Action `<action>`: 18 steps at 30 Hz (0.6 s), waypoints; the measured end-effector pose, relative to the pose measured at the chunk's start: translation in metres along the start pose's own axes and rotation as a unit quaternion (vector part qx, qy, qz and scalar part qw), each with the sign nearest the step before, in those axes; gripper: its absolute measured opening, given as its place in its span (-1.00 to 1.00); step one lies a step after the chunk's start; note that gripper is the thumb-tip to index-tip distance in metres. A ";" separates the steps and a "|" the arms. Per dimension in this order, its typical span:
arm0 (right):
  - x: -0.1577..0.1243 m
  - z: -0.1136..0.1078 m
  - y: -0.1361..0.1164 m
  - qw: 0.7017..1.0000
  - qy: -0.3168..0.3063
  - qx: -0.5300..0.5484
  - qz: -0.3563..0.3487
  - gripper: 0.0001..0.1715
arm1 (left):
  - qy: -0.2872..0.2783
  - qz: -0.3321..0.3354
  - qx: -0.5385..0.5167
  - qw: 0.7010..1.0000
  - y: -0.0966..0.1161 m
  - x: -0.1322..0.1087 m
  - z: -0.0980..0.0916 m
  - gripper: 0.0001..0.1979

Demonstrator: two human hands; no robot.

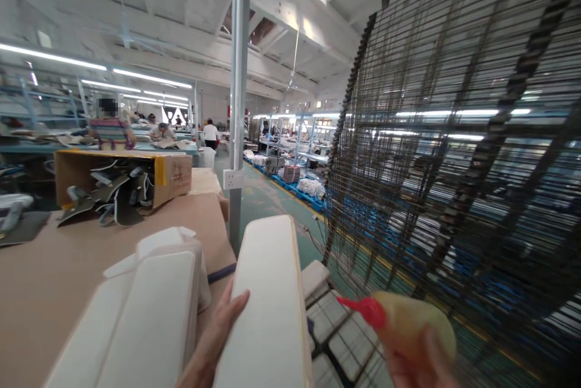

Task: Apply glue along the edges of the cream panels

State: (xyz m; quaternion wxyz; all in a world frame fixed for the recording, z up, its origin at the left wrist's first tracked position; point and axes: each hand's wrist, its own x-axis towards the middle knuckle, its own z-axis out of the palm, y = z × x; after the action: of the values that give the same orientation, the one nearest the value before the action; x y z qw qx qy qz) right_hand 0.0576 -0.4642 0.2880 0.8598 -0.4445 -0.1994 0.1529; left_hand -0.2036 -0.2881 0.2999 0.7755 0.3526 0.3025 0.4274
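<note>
Board (265,303) in L hand (220,330) grip, thumb on top, R of stack (152,303) on surface (181,218) | R hand (424,364) grip round bottle (411,318), blurred; nozzle (363,308) twd board, not touching | step: prob. prepping to apply bottle contents | next: calls for nozzle brought to board, L hand steady

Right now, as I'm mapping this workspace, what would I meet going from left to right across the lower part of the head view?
Stack of white panels → left hand → held white panel → red-nozzled yellowish bottle.
</note>
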 end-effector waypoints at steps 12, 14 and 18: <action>0.043 0.068 -0.059 0.993 0.031 0.102 -0.046 -0.59 | -0.061 -0.062 0.031 0.996 0.021 -0.033 -0.002 -0.08; 0.052 0.067 -0.059 0.993 0.025 0.099 -0.053 -0.60 | -0.063 -0.064 0.033 0.995 0.021 -0.035 -0.003 -0.06; 0.062 0.065 -0.057 0.994 0.016 0.094 -0.062 -0.58 | -0.080 -0.071 0.022 0.994 0.019 -0.038 -0.006 -0.03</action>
State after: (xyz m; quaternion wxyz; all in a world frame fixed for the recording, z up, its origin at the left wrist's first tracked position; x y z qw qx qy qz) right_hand 0.0855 -0.4229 0.3821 0.9086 -0.3512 -0.1970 0.1104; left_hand -0.2334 -0.3122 0.3183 0.8173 0.3807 0.2732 0.3352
